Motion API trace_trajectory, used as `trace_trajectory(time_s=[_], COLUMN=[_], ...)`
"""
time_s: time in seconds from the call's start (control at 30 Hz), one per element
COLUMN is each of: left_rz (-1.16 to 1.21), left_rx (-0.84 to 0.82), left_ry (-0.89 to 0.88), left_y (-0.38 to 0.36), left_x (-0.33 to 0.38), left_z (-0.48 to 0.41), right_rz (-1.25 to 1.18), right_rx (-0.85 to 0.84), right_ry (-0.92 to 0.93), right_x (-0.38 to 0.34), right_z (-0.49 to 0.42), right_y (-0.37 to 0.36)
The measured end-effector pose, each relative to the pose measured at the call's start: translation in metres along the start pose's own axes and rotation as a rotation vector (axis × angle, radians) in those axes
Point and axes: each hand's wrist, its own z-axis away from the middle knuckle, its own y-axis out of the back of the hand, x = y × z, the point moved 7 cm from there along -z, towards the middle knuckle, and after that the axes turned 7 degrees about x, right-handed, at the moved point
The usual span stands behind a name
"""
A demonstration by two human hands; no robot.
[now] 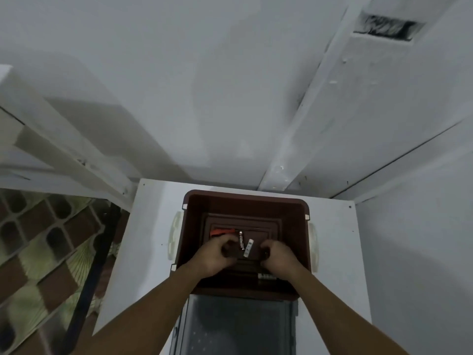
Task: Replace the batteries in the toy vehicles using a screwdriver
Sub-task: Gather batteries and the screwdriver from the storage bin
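- Hands both reach into a brown plastic bin [245, 201] standing on a white table [143, 239].
- Left hand [215, 254] curled, fingers bent around a small dark object; what it is cannot be told.
- Right hand [279, 257] curled likewise, with something small and dark at the fingertips; grip unclear.
- Black battery [241, 241] and white battery [249, 248] lie side by side on the bin floor, between the two hands.
- Red-handled tool [222, 231], likely the screwdriver, lies just beyond the left hand.
- Another battery [267, 276] lies near the bin's front wall, under the right wrist.
- Toy vehicles not clearly visible.
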Motion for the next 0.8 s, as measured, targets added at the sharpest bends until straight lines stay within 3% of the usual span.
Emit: trace_trajectory(time_s=[0.17, 0.3, 0.43, 0.63, 0.8], left_rz=[-0.044, -0.096, -0.256, -0.198, -0.265], left_rx=[0.186, 0.265, 0.265, 0.173, 0.055], left_ry=[-0.071, -0.058, -0.070, -0.229, -0.245], left_y=[-0.015, -0.022, -0.025, -0.036, -0.042], left_x=[0.017, 0.019, 0.021, 0.030, 0.025], left_z=[-0.017, -0.029, -0.036, -0.039, -0.043], right_rz=[0.053, -0.056, -0.109, -0.317, -0.423], right_rx=[0.083, 0.048, 0.061, 0.005, -0.076], right_ry=[0.010, -0.027, -0.050, -0.184, -0.243], right_x=[0.004, 0.009, 0.010, 0.014, 0.017], right_z=[-0.005, -0.010, -0.013, -0.014, -0.015], right_y=[-0.011, -0.011, -0.008, -0.009, -0.010])
